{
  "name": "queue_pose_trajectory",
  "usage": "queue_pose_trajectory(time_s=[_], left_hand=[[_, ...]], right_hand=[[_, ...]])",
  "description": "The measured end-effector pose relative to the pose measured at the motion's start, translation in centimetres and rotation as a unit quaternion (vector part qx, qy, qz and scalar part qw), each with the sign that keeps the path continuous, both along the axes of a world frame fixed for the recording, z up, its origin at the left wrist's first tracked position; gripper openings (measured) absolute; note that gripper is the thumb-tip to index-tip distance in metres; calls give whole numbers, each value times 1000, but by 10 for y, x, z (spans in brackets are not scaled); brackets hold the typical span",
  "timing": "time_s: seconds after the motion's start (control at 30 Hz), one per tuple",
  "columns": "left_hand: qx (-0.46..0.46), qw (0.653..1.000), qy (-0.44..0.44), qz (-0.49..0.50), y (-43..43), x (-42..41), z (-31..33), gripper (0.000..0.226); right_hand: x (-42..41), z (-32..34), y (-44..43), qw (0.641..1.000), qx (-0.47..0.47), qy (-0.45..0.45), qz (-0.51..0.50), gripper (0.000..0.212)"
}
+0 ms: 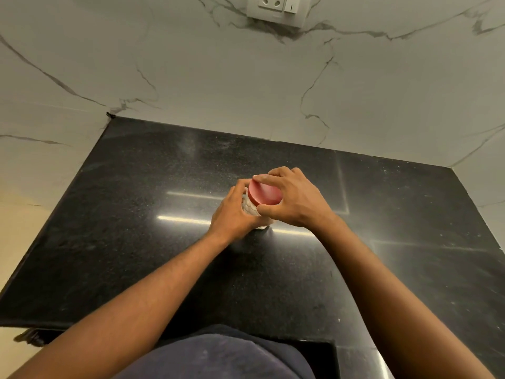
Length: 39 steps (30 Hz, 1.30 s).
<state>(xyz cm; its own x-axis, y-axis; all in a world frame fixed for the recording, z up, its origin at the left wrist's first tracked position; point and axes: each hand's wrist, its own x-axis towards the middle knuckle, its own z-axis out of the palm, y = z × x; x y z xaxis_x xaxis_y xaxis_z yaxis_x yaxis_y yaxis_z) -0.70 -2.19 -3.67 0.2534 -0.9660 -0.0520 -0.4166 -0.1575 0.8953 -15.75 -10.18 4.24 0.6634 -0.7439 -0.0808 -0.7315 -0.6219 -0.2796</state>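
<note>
A small jar with a pale, textured body stands on the black granite counter, near its middle. A round red lid sits on top of the jar. My left hand wraps around the jar's body from the left. My right hand comes in from the right, with its fingers and thumb curled around the lid's rim. Most of the jar's body is hidden behind my hands.
White marble-look walls rise behind and to the left of the counter, with a socket and switch plate high on the back wall. The counter's left edge runs diagonally, and its front edge has a step cut out near my body.
</note>
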Motion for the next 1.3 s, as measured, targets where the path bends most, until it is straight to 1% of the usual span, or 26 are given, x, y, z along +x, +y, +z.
queue_pose_trajectory(time_s=[0.1, 0.17, 0.2, 0.27, 0.37, 0.43, 0.47, 0.5, 0.57, 0.6, 0.67, 0.77, 0.9, 0.97, 1.03, 1.17, 1.23, 1.3], left_hand=[[8, 1000, 5, 4, 0, 0, 2, 90], [12, 1000, 3, 4, 1, -1, 3, 92], [11, 1000, 3, 2, 2, -2, 3, 92], [9, 1000, 8, 2, 3, -2, 2, 92], [6, 1000, 9, 2, 5, -1, 0, 91], [5, 1000, 15, -2, 4, -1, 0, 89], [6, 1000, 17, -4, 4, 0, 0, 89], [9, 1000, 18, -4, 4, 0, 0, 90], [11, 1000, 8, -1, 3, 0, -1, 94], [10, 1000, 4, -1, 3, 0, -1, 95], [10, 1000, 6, -2, 3, 0, -2, 96], [10, 1000, 10, 0, 3, 0, -3, 92], [12, 1000, 22, -10, 1, 2, -2, 88], [16, 999, 26, -18, -1, 4, -1, 89], [22, 999, 25, -20, -1, 4, 0, 94], [30, 999, 27, -18, -2, 5, 0, 88], [33, 999, 31, -20, -3, 5, 0, 88], [40, 999, 32, -16, -3, 5, 0, 89]], right_hand=[[4, 4, -4, 999, -10, 33, -23, 81], [9, 5, -4, 994, -48, 70, -66, 89], [11, 4, -3, 989, -80, 92, -84, 90], [19, 3, -3, 978, -130, 121, -105, 86], [26, 12, -9, 970, -148, 130, -142, 82], [21, 15, -16, 975, -134, 115, -133, 75], [17, 15, -19, 985, -103, 94, -98, 68], [14, 18, -18, 995, -51, 76, -44, 63], [12, 24, -14, 995, 49, 72, 53, 71], [13, 24, -13, 992, 58, 90, 72, 75], [18, 23, -10, 991, 32, 111, 72, 78], [21, 27, -10, 991, 37, 97, 84, 74], [22, 34, -10, 982, 61, 116, 134, 72], [25, 33, -13, 983, 40, 128, 126, 72], [29, 31, -17, 984, -7, 145, 102, 70], [42, 20, -22, 987, -70, 145, 10, 73], [49, 15, -22, 988, -66, 137, -12, 70], [52, 15, -22, 990, -35, 136, -11, 70]])
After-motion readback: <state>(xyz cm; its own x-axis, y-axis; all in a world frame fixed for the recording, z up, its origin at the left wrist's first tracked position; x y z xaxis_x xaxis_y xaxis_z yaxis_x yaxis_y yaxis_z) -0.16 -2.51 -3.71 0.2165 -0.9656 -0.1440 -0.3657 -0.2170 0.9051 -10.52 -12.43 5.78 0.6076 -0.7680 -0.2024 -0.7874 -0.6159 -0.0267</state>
